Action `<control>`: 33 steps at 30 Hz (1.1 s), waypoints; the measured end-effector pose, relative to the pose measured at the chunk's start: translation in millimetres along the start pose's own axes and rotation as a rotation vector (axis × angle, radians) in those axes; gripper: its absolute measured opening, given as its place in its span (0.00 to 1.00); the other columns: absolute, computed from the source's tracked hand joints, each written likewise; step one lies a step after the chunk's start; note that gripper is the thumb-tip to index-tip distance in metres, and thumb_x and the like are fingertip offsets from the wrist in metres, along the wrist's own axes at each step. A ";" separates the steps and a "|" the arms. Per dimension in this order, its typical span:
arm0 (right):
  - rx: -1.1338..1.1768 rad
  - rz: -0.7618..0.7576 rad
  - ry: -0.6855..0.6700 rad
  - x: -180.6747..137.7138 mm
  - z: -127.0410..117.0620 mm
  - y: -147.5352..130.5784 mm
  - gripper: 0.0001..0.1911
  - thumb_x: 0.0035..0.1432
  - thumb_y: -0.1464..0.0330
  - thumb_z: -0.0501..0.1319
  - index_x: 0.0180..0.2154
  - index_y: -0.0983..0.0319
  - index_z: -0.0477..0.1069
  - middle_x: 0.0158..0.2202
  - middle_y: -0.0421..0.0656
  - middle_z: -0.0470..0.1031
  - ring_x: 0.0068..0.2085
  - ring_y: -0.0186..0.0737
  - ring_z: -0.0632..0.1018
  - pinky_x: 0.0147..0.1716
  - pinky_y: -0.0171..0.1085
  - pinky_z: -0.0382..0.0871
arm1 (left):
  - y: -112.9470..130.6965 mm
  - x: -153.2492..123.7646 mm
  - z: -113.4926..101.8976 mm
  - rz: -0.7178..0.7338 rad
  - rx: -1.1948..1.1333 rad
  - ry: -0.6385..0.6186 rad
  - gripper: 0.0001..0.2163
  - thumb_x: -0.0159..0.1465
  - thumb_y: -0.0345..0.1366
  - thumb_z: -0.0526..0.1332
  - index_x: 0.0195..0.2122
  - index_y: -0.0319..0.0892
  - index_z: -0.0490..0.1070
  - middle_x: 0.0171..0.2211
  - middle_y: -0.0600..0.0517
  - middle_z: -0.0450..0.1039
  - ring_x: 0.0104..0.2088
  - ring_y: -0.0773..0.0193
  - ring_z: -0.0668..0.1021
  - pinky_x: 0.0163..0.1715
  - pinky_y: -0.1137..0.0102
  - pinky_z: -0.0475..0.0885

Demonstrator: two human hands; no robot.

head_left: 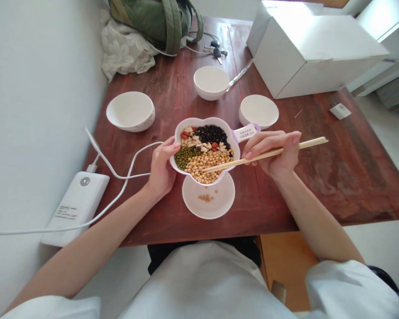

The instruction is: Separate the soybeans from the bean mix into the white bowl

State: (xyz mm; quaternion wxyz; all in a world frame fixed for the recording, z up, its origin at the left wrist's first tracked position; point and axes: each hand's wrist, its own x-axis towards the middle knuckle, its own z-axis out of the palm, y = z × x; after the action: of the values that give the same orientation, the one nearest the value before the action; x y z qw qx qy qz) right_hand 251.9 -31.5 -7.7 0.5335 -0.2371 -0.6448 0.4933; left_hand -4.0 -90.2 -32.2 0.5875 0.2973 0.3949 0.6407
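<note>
Left hand (161, 170), one bean bowl (199, 120), two chopsticks (306, 145)

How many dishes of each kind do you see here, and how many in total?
Empty white bowls: 3
Flower bowl, full: 1
Round dish, nearly empty: 1
Total: 5

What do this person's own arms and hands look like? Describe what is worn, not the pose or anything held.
Both arms are bare to above the elbows. The left hand and right hand wear no gloves; no ring, watch or bracelet shows. Loose, short white sleeves, the left sleeve and the right sleeve, belong to a plain white top.
</note>
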 end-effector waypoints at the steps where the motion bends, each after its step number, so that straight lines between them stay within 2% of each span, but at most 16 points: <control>1: -0.003 0.003 -0.008 -0.5 0.1 -0.8 0.39 0.73 0.42 0.50 0.27 0.57 0.88 0.23 0.49 0.80 0.19 0.34 0.75 0.14 0.36 0.60 | -0.8 0.7 -0.4 0.010 -0.004 -0.001 0.11 0.64 0.40 0.67 0.43 0.39 0.83 0.45 0.46 0.86 0.55 0.47 0.84 0.55 0.61 0.78; 6: 0.004 -0.047 -0.006 -0.9 0.0 2.2 0.30 0.72 0.47 0.59 0.31 0.59 0.89 0.22 0.46 0.79 0.20 0.35 0.76 0.14 0.35 0.61 | -2.8 3.0 -1.8 -0.015 -0.006 -0.008 0.10 0.62 0.40 0.68 0.40 0.41 0.82 0.44 0.48 0.85 0.55 0.47 0.83 0.55 0.60 0.79; 9: 0.032 -0.076 -0.023 -0.3 -1.5 5.7 0.27 0.72 0.50 0.60 0.31 0.60 0.88 0.23 0.45 0.81 0.20 0.32 0.76 0.15 0.34 0.62 | -3.1 3.1 -2.3 -0.010 0.002 -0.008 0.10 0.62 0.41 0.68 0.40 0.42 0.82 0.44 0.47 0.85 0.55 0.46 0.83 0.54 0.60 0.79; 15: -0.006 -0.101 -0.023 -0.7 -2.5 6.6 0.29 0.75 0.52 0.57 0.29 0.59 0.87 0.24 0.45 0.82 0.21 0.34 0.78 0.16 0.33 0.65 | -3.4 2.6 -2.1 -0.008 0.012 0.008 0.12 0.62 0.43 0.69 0.40 0.41 0.83 0.42 0.46 0.86 0.54 0.44 0.84 0.54 0.59 0.80; 22: -0.002 -0.037 -0.032 -1.8 -0.7 5.2 0.31 0.74 0.50 0.57 0.26 0.59 0.86 0.24 0.46 0.82 0.19 0.32 0.75 0.15 0.33 0.65 | -1.8 1.6 -1.0 -0.021 -0.010 0.020 0.09 0.61 0.42 0.70 0.38 0.42 0.84 0.41 0.47 0.86 0.53 0.44 0.84 0.51 0.59 0.82; 28: 0.043 -0.082 -0.081 -1.7 -0.7 5.0 0.29 0.76 0.55 0.56 0.30 0.60 0.87 0.27 0.46 0.84 0.19 0.31 0.75 0.15 0.32 0.63 | -1.2 1.1 -0.4 -0.023 0.009 0.022 0.10 0.60 0.42 0.71 0.38 0.43 0.83 0.41 0.47 0.85 0.53 0.43 0.85 0.50 0.58 0.83; 33: 0.064 -0.079 -0.066 -1.5 0.4 5.7 0.28 0.76 0.54 0.57 0.30 0.60 0.87 0.26 0.45 0.84 0.19 0.31 0.76 0.14 0.31 0.63 | -2.2 1.4 -2.4 -0.008 -0.012 -0.015 0.11 0.61 0.40 0.70 0.41 0.40 0.84 0.41 0.46 0.85 0.51 0.45 0.85 0.51 0.58 0.82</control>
State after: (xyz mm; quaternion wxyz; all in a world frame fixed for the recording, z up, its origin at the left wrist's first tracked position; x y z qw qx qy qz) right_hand 250.7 -30.6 -13.5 0.5382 -0.1777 -0.6548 0.5000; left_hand -5.1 -89.2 -35.4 0.5946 0.2970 0.3878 0.6386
